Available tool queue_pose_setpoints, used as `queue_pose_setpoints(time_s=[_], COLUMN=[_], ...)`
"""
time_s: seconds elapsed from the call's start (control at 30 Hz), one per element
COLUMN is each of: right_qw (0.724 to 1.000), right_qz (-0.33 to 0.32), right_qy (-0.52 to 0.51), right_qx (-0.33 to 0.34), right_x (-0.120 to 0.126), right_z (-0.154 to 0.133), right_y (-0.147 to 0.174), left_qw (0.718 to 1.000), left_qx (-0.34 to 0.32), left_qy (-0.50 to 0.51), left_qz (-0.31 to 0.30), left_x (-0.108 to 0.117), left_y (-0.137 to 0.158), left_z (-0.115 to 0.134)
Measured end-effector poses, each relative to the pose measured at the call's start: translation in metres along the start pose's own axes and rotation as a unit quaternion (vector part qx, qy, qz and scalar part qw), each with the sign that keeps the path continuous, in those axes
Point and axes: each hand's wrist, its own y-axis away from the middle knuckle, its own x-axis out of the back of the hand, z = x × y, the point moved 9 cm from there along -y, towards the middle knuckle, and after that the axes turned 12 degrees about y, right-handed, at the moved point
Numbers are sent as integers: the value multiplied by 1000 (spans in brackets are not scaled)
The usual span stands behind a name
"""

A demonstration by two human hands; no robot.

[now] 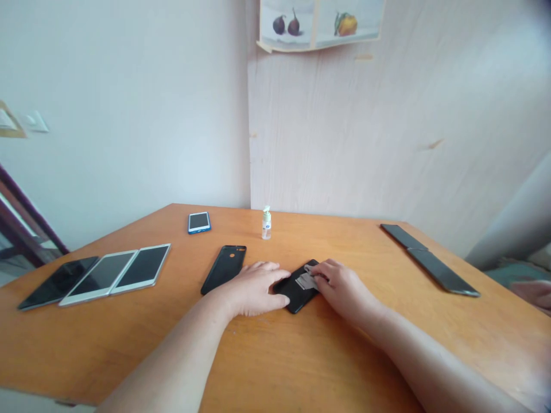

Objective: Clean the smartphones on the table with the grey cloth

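Note:
A black smartphone (pixel 296 299) lies flat on the wooden table in front of me. My left hand (pixel 260 289) steadies its left end, thumb on the near side and fingers on the far side. Pinched in the fingers of my right hand (pixel 342 287) is a small grey cloth (pixel 306 280), pressed on the phone's upper face. Part of the cloth is hidden under those fingers. Just beyond my left hand rests an empty black phone case (pixel 224 268) with a camera cutout.
A small pump bottle (pixel 267 225) stands at the table's (pixel 275 367) back, with a blue-edged phone (pixel 199 222) to its left. Left lie a black tablet (pixel 58 282) and two white-framed devices (pixel 101 275). Two dark slabs (pixel 439 269) line the right. Another person's hand (pixel 534 293) shows far right.

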Motion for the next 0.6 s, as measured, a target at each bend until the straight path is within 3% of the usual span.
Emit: queue_pose_setpoints(time_s=[0.13,0.2,0.27,0.43,0.5,0.6], right_qw=[987,979,977,970,972,975], right_qz=[-66,-96,-109,-117,-127,-153], right_qy=[13,42,97,212,200,139], right_qx=[146,177,155,4,5,83], right_x=[5,5,4,0,-3,-10], right_z=[-62,-76,-66,0,2,-31], right_y=[21,29,28,14,14,22], left_qw=[1000,1000,1000,1000,1000,1000], left_qx=[-3,-11,-14,2,2,-9], left_qy=[1,4,6,10,13,20], left_qz=[9,12,11,0,-1,8], left_x=[-1,-2,-2,-2,-1,0], left_y=[-1,-1,-1,0,1,2], left_z=[-3,-2,-2,-3,-2,0])
